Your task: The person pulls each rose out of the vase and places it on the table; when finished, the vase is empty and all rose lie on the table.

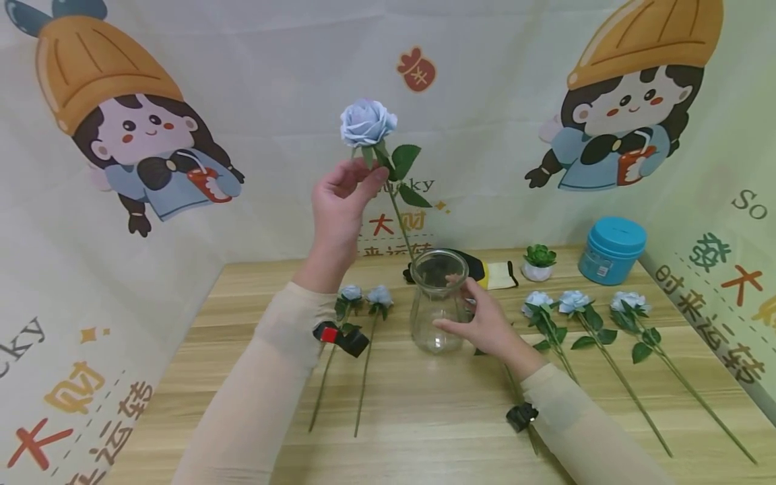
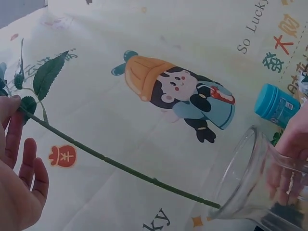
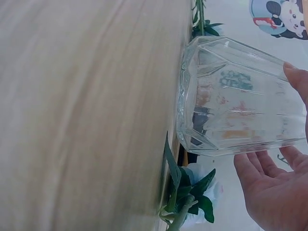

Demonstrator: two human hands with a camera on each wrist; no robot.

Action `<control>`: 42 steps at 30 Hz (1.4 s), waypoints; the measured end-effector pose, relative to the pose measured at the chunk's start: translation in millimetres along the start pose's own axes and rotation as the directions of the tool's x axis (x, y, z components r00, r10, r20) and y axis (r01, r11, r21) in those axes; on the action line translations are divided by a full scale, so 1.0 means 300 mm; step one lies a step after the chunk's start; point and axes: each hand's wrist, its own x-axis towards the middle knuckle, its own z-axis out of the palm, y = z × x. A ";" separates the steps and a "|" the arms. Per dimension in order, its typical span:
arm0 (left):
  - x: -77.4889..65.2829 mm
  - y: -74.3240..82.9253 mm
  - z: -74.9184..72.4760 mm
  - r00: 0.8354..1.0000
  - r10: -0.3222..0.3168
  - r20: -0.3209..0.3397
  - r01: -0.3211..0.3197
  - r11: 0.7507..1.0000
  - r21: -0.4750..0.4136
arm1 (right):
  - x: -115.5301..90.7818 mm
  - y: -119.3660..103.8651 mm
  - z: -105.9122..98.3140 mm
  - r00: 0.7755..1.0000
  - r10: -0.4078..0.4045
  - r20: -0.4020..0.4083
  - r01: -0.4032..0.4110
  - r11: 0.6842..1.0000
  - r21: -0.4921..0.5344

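My left hand (image 1: 339,212) pinches the green stem of a pale blue rose (image 1: 367,123) just under its bloom, holding it up above the table. The stem (image 2: 115,165) slants down, and its lower end is right at the rim of a clear glass vase (image 1: 435,327) in the left wrist view. The vase stands upright on the wooden table, nothing visible inside it. My right hand (image 1: 488,325) grips the vase from the right, thumb on the near side and fingers round the far side. The right wrist view shows the vase's faceted base (image 3: 192,96) close against the tabletop.
Two blue roses (image 1: 380,296) lie left of the vase; several more, one a rose (image 1: 630,303) at far right, lie on the right, one partly under my right arm. Behind are a potted succulent (image 1: 539,261), a blue tub (image 1: 612,252) and a black-and-yellow item (image 1: 479,269).
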 end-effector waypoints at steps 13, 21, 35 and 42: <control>-0.031 0.083 -0.026 0.995 0.103 0.008 -0.103 0.995 -0.003 | -0.001 0.000 0.001 1.000 -0.009 0.002 0.009 1.000 -0.002; -0.059 0.052 -0.065 0.993 0.119 0.027 -0.121 0.991 0.066 | -0.003 0.006 0.001 1.000 -0.002 -0.001 0.002 1.000 -0.014; -0.146 -0.040 -0.228 1.000 0.003 0.016 -0.009 0.945 0.326 | -0.001 0.004 -0.001 1.000 -0.009 0.006 0.009 1.000 -0.009; -0.186 -0.089 -0.327 0.995 -0.082 -0.058 0.099 0.903 0.418 | 0.000 0.005 -0.003 1.000 0.014 0.013 -0.014 1.000 -0.010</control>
